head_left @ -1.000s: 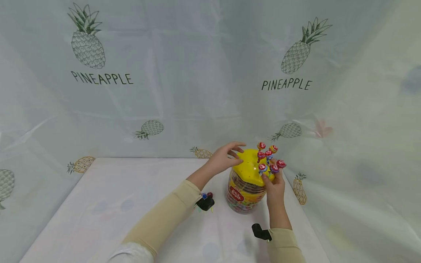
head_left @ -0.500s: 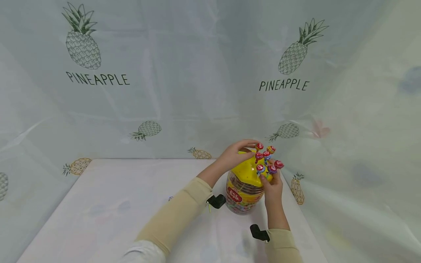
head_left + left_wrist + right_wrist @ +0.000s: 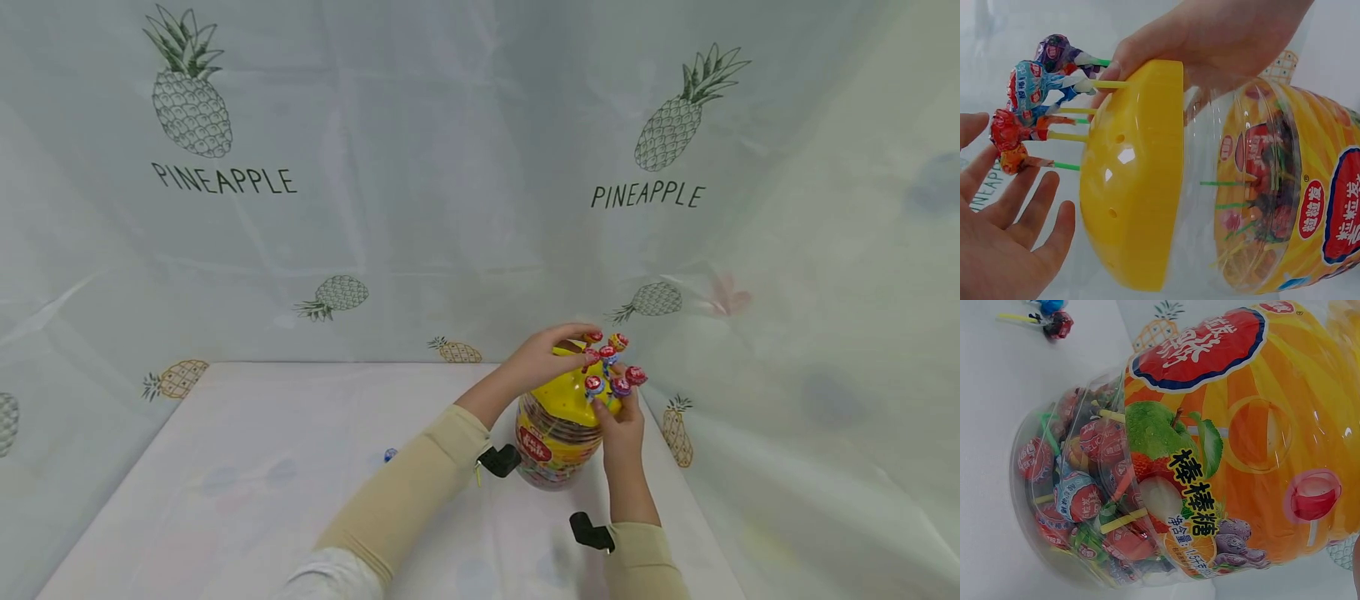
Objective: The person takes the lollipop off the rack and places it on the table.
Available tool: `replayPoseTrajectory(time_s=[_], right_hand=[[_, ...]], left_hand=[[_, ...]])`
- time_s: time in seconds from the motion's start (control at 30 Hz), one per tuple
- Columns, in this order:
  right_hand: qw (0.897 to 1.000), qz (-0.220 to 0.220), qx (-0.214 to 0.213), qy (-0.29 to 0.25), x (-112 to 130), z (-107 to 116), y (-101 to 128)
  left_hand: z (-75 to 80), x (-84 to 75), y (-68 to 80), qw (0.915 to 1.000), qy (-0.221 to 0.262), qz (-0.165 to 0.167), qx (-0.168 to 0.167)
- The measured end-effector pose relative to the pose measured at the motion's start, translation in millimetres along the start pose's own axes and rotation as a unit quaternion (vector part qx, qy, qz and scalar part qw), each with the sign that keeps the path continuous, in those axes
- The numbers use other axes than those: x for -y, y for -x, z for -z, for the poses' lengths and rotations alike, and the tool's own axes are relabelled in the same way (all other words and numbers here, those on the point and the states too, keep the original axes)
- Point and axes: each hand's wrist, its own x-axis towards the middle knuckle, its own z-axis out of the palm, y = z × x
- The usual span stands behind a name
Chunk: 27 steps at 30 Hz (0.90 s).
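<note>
While a clear plastic lollipop jar (image 3: pixel 553 446) is standing upright toward the far right of a white table (image 3: pixel 247 483), a person's two hands are working at its yellow lid (image 3: pixel 570 396). The right hand (image 3: pixel 621 421) is gripping the near right edge of the lid, fingers curled against the rim, as the left wrist view is showing from close up. The left hand (image 3: pixel 547 358) is reaching over the far side of the lid with its fingers straight and spread, hovering just beside a cluster of wrapped lollipops (image 3: pixel 609 362) whose thin sticks are standing in holes in the lid; in the left wrist view the fingers (image 3: pixel 1004 187) are lying just next to the lowest wrappers, and whether they are touching them cannot be told. The jar is sitting between the two forearms, just beyond the wrists, and both beige sleeves are carrying small black wrist cameras. Inside the jar, more wrapped lollipops (image 3: pixel 1079 494) are piled against the wall behind a bright label of fruit pictures. A loose lollipop with a blue wrapper (image 3: pixel 389 455) is lying on the table to the left of the left forearm, well apart from the jar. A pale cloth printed with pineapples (image 3: pixel 191 100) is hanging behind and around the table.
</note>
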Motion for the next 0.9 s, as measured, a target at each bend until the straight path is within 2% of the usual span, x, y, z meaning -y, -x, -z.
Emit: replayPoseTrajectory(time_s=[0.13,0.33,0.43,0.6,0.9], right_hand=[[1.000,-0.008,-0.002,0.009,-1.1,-0.2,0.5],[1.000,-0.014,-0.004,0.018,-2.5,-0.9,1.1],[1.000,-0.016,-0.005,0.018,-1.8,-1.0,0.6],[1.000,-0.013,-0.007,0.016,-1.3,0.4,-0.9],[1.000,-0.014,-0.004,0.010,-2.5,1.5,-2.7]], left_hand=[[0.0,0.0,-0.3,0.9998,-0.004,-0.002,-0.019],[5.4,0.2,5.3,0.9966,0.018,-0.013,-0.080],[9.5,0.9,12.9,0.9945,0.037,-0.018,-0.097],[12.5,6.4,26.3,0.9919,0.067,-0.015,-0.107],[2.8,29.7,60.4,0.9876,0.091,0.031,-0.125]])
